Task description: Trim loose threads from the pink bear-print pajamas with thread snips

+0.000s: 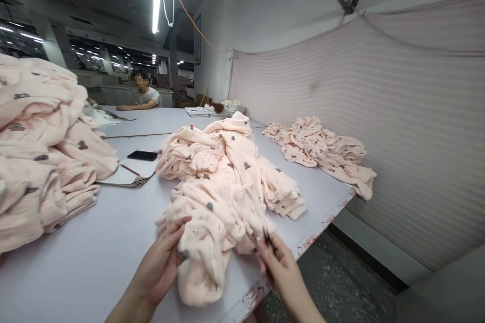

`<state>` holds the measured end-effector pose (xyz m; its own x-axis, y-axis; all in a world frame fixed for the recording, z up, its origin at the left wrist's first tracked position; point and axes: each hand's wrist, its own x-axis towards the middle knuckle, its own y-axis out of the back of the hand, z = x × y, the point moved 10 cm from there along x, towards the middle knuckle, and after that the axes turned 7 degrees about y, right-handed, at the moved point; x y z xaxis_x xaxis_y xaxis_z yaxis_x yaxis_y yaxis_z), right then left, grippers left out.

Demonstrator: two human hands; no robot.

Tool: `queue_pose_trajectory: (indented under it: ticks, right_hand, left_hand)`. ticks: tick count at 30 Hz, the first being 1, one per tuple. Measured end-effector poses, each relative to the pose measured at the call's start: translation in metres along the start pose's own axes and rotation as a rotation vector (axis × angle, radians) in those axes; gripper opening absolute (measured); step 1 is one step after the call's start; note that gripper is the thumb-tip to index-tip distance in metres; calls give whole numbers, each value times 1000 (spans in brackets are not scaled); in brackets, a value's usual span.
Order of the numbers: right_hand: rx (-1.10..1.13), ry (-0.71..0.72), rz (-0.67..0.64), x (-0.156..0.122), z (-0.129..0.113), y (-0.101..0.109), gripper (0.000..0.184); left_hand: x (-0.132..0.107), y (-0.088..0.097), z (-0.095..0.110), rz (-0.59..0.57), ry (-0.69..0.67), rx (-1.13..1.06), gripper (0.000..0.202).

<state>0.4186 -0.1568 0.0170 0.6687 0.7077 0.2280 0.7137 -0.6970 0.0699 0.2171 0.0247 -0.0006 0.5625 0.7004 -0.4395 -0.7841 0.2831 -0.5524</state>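
Observation:
A heap of pale pink plush fabric (227, 186) with small dark motifs lies bunched on the table in front of me. My left hand (164, 260) grips the near left side of this heap, thumb on top and fingers partly hidden behind a fold. At the heap's near right edge, my right hand (278, 257) is closed around a small dark pointed tool (267, 236), apparently thread snips, though it is blurred. Its fingertips touch or nearly touch the fabric edge.
A tall pile of the same fabric (45, 151) rises at left; another heap (322, 149) lies at right by a striped curtain (379, 111). A phone (142, 155) rests on a clipboard (129, 174). A person (146, 96) leans on the table's far end.

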Motion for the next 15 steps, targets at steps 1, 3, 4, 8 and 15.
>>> queue_pose_trajectory:
  ticks: [1,3,4,8,15]
  right_hand:
    - [12,0,-86,-12,3,-23,28]
    - [-40,73,-159,-31,2,-55,23]
    - [-90,129,-154,-37,1,-65,21]
    - [-221,147,-129,-37,20,-88,12]
    - [-120,78,-115,-27,40,-75,16]
  left_hand:
    - [3,-7,2,0,-16,-17,20]
    - [9,-11,4,7,-37,-38,21]
    - [11,-9,4,12,-43,-42,21]
    - [10,2,1,24,-57,-33,21]
    - [0,17,-3,70,-46,31,16]
